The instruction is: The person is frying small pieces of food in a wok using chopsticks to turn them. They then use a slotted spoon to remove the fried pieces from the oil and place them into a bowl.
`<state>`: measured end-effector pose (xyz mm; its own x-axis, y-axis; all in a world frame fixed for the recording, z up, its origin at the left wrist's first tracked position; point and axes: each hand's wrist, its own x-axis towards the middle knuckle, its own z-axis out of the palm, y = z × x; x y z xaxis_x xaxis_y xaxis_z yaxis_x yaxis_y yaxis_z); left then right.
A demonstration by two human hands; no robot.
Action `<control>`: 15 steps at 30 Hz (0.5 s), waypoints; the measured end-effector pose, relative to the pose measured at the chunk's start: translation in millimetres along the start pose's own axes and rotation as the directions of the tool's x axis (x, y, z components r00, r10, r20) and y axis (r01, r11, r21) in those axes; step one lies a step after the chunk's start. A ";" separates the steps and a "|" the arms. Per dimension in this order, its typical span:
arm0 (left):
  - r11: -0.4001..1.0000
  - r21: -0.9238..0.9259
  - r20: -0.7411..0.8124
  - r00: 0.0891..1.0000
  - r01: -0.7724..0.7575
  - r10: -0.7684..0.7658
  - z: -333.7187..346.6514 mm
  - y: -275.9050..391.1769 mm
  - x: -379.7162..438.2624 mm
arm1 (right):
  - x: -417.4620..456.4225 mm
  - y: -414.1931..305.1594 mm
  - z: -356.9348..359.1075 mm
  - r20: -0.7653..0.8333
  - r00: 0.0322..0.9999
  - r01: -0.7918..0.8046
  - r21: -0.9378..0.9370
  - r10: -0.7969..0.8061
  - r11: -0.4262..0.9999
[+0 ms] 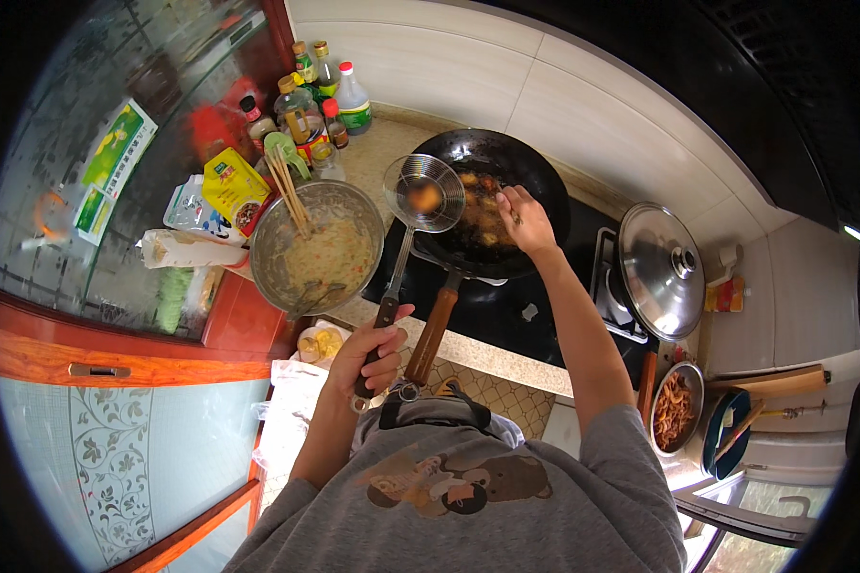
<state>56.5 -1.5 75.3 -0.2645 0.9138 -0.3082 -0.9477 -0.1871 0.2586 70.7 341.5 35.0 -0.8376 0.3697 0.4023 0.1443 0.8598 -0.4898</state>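
Observation:
My left hand (374, 352) grips the dark handle of a wire skimmer (425, 193), whose round basket holds a browned fried piece (424, 196) at the left rim of a black wok (537, 161). Several browned pieces (481, 208) lie in dark oil in the wok. Over the wok's right part is my right hand (527, 218), fingers bent; whether it holds something thin, I cannot tell. The wok's wooden handle (433, 333) points towards me. Left of the skimmer, a metal bowl (377, 247) contains pale batter with orange bits, wooden chopsticks (287, 190) and a metal utensil (315, 297).
Bottles (351, 100) and a yellow packet (233, 188) crowd the back left corner. A domed lid (659, 271) covers the right burner area. Further right are a bowl of reddish-brown food (675, 412) and a dark green container (735, 437). The range hood (752, 79) hangs above.

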 end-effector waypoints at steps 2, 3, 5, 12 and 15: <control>1.000 0.000 -0.008 1.000 -0.003 0.003 0.5 -0.5 -0.8 | 0.5 -0.9 -3.9 0.007 1.000 -0.003 0.038 0.002 0.999; 1.000 -0.001 -0.011 1.000 -0.003 0.003 1.6 -0.7 -0.9 | 0.8 0.6 -4.8 0.005 1.000 0.003 0.050 -0.003 0.999; 1.000 -0.002 -0.011 1.000 -0.003 0.003 1.9 -1.1 -0.5 | 2.6 4.1 -5.0 0.000 1.000 0.013 0.074 -0.013 0.997; 1.000 -0.006 0.002 1.000 -0.009 0.009 -1.3 -1.8 -0.5 | 6.6 4.3 -0.7 0.058 0.990 0.129 0.043 -0.131 0.991; 1.000 -0.018 -0.002 1.000 -0.014 0.014 -2.8 -2.7 -1.8 | 6.9 4.5 2.6 0.060 0.979 0.192 0.028 -0.194 0.981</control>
<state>58.9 -3.7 72.6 -0.2779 0.9106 -0.3060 -0.9470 -0.2063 0.2463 64.2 347.0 33.6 -0.8798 0.1744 0.4422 -0.0341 0.9047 -0.4246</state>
